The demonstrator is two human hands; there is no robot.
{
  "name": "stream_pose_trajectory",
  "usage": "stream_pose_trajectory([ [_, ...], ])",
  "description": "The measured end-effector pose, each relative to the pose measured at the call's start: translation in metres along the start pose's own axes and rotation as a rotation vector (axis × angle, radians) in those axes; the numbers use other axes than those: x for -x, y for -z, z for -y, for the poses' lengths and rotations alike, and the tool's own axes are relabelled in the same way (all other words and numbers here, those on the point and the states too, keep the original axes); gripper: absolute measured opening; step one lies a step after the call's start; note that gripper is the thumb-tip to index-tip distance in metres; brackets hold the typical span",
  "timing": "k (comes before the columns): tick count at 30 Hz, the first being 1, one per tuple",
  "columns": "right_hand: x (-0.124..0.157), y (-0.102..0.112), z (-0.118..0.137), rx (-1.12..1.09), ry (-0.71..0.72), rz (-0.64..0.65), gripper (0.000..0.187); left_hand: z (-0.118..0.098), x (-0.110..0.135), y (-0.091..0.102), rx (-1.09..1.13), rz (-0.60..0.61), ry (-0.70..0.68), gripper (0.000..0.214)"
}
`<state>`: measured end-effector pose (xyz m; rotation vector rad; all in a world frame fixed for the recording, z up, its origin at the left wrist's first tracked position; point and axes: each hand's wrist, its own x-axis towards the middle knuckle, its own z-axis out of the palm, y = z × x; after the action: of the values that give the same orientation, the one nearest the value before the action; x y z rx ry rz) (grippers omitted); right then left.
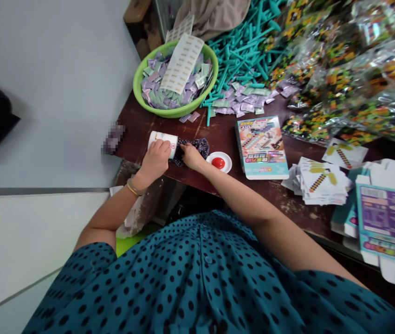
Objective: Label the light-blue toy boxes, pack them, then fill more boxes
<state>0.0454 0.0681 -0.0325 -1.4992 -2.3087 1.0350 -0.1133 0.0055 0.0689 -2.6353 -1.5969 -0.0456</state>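
My left hand (155, 160) is wrapped round a white cup-like container (162, 139) lying on its side near the left edge of the dark brown table (218, 134). My right hand (192, 157) is at the container's mouth, fingers closed on a pile of small dark pieces (200, 146) that spill from it. What exactly the fingers pinch is too small to name. A gold bangle (132, 188) sits on my left wrist.
A small white dish with a red blob (219, 162) lies right of my right hand. Beyond it lie a printed toy box (262, 147), a stack of printed cards (320, 182), and flat boxes (388, 222). A green basket of sachets (174, 76), teal plastic sticks (246, 51) and bagged toys (357, 69) fill the back.
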Motion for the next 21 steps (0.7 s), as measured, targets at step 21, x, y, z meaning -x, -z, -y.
stream_pose_trajectory([
  [21, 0.127, 0.029, -0.071, 0.228, 0.024, -0.206, 0.043, 0.056, 0.095, -0.027, 0.95, -0.605, 0.557, 0.022],
])
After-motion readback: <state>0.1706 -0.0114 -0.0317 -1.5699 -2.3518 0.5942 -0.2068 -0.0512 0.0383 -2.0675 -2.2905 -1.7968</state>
